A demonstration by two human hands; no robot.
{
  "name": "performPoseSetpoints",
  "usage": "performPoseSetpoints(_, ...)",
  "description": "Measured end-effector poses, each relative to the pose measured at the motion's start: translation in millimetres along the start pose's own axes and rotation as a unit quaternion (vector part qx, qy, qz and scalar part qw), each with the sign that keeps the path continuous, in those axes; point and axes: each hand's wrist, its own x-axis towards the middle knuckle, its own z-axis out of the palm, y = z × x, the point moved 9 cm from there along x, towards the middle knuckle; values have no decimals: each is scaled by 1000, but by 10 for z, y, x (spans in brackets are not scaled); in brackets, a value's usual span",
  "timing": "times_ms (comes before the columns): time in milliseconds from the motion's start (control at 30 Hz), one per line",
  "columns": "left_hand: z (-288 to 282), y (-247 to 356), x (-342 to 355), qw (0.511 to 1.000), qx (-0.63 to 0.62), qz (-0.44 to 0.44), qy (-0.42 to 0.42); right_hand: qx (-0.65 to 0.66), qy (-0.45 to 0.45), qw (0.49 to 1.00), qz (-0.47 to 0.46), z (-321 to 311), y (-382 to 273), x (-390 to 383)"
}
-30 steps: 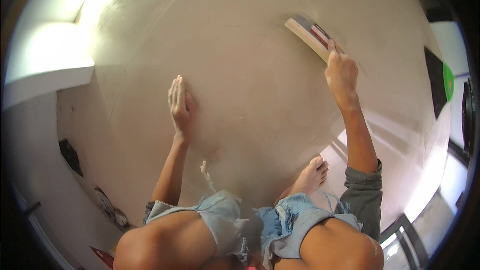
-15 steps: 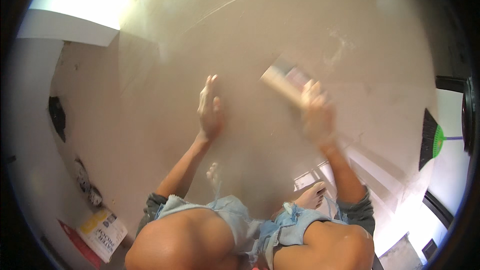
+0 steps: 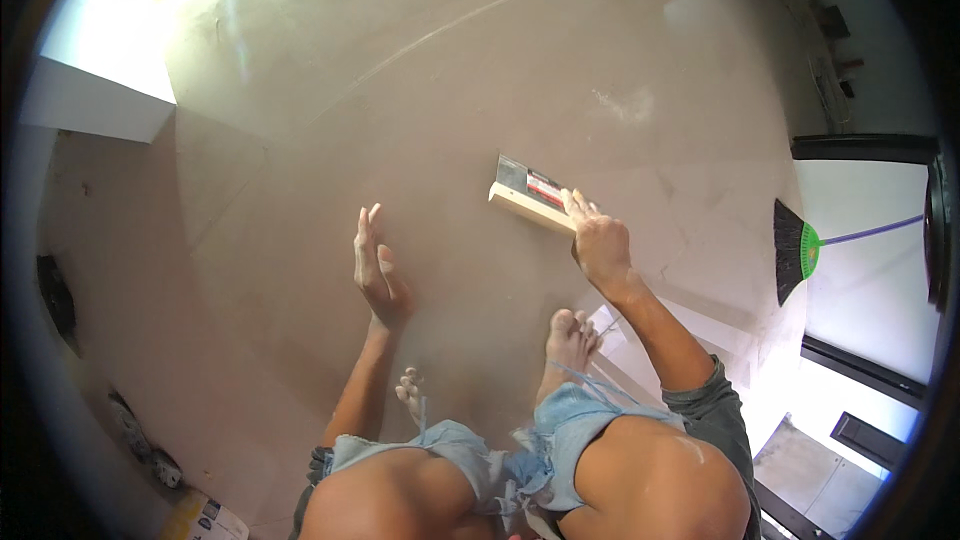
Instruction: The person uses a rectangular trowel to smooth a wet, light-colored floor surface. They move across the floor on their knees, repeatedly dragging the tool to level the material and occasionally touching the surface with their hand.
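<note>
My right hand (image 3: 602, 245) grips the near right end of a flat scraper-like tool (image 3: 520, 198). It has a grey metal face, a pale wooden strip along the near edge and a red-and-white label. The tool is tilted over the dusty brown-grey floor (image 3: 450, 90); whether its edge touches the floor I cannot tell. My left hand (image 3: 378, 265) holds nothing, with fingers stretched out and the thumb apart, over the floor to the left of the tool. Pale dust coats the fingers of both hands.
My bare feet (image 3: 570, 345) and bent knees in torn denim are close below the hands. A black broom with a green head (image 3: 808, 250) lies at the right, beside a black-framed doorway. A white block-like wall corner (image 3: 95, 100) juts in at upper left; dark items and a bag line the left edge.
My left hand has shifted left and nearer. The right hand has drawn the tool left and nearer. My right foot shows further forward, and the whole view has shifted.
</note>
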Motion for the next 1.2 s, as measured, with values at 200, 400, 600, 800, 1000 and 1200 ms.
performPoseSetpoints(200,72,22,-22,1000,12,-9,-22,-38,-88,978,186,-49,1322,755)
performPoseSetpoints(400,-25,9,41,997,63,21,-31,-9,-63,990,127,-39,1324,1100)
performPoseSetpoints(600,26,19,-40,995,74,34,-62,-68,-137,979,134,53,1697,1064)
performPoseSetpoints(800,52,78,16,994,82,25,-63,-46,-131,980,144,-66,1580,1053)
performPoseSetpoints(1000,12,42,34,992,111,29,-51,-33,-104,994,27,-77,956,1001)
performPoseSetpoints(1200,65,96,24,993,100,25,-65,-60,-123,980,144,42,1297,1302)
